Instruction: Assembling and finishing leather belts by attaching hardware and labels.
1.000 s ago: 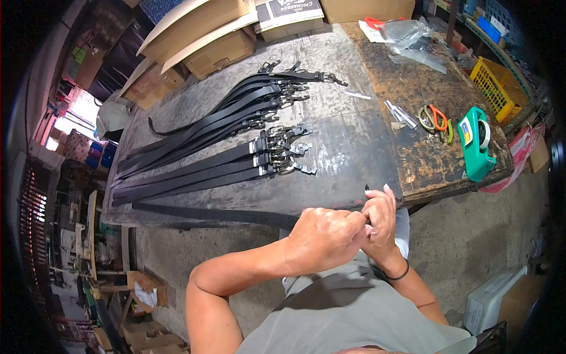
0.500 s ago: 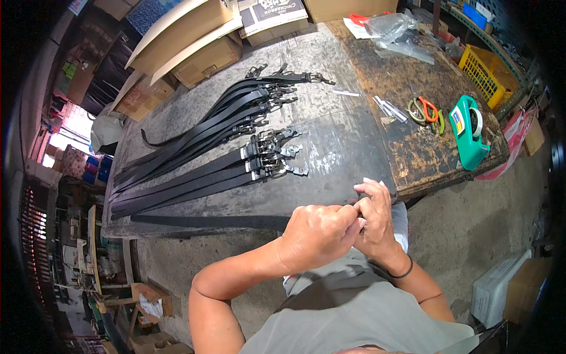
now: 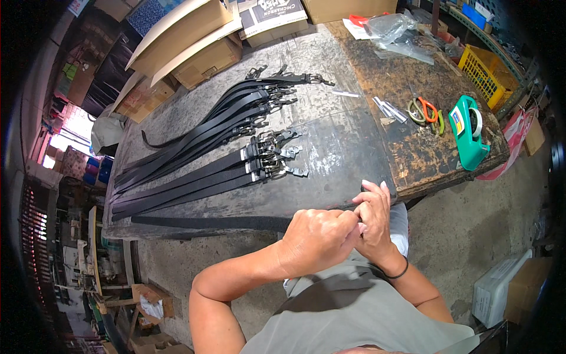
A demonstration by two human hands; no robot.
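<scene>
A black strap [image 3: 212, 223] lies along the near edge of the table and runs right, into my left hand [image 3: 318, 236]. That hand is closed in a fist around its end. Pressed against its knuckles, my right hand [image 3: 375, 221] has bent fingers and closes on something mostly hidden; a bit of dark material shows by its fingertips. Beyond my hands, several black straps with metal hooks [image 3: 286, 154] lie side by side, hook ends to the right. A second bundle of black straps [image 3: 206, 127] lies farther back.
On the right half of the table are orange-handled scissors [image 3: 431, 110], white strips [image 3: 390, 110], a green tape dispenser [image 3: 470, 133] and a clear plastic bag [image 3: 401, 35]. Cardboard boxes [image 3: 206, 62] stand at the back left. A yellow crate [image 3: 484, 76] is at the far right.
Both hands have dropped very slightly toward me, still pressed together. The right hand's fingers have shifted a little. Everything on the table stays where it was.
</scene>
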